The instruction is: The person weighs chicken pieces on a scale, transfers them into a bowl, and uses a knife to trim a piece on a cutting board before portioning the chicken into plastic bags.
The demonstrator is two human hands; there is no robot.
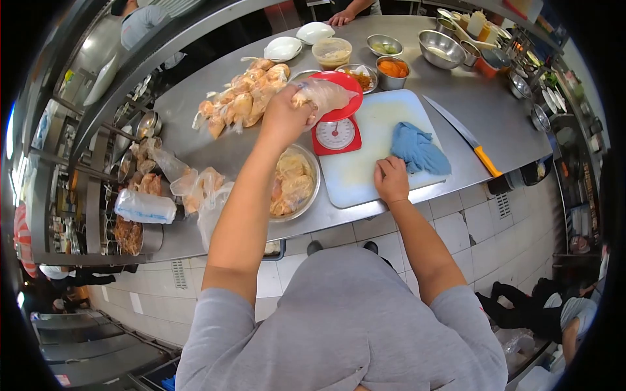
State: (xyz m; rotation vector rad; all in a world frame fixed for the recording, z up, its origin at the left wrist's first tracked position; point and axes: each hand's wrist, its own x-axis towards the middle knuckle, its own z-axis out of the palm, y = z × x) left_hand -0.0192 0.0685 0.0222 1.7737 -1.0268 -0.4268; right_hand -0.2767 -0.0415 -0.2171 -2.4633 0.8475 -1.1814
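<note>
My left hand (287,116) is closed around a clear plastic bag (326,95) with pale food in it. The bag lies over the red pan (351,85) of a red kitchen scale (336,135) with a round white dial. Loosely curled, my right hand (392,178) rests on the white cutting board (355,171), with nothing visible in its fingers. Just beside it is a crumpled blue cloth (418,150). Below my left wrist stands a metal bowl (317,189) of raw chicken pieces (291,181), partly hidden by my forearm.
Knotted bags of chicken (241,98) are piled at the back left. A yellow-handled knife (464,133) lies right of the board. Tubs and bowls, one with orange food (393,68), line the back. A plastic roll (145,206) sits left. Another person's hand (342,17) rests on the far edge.
</note>
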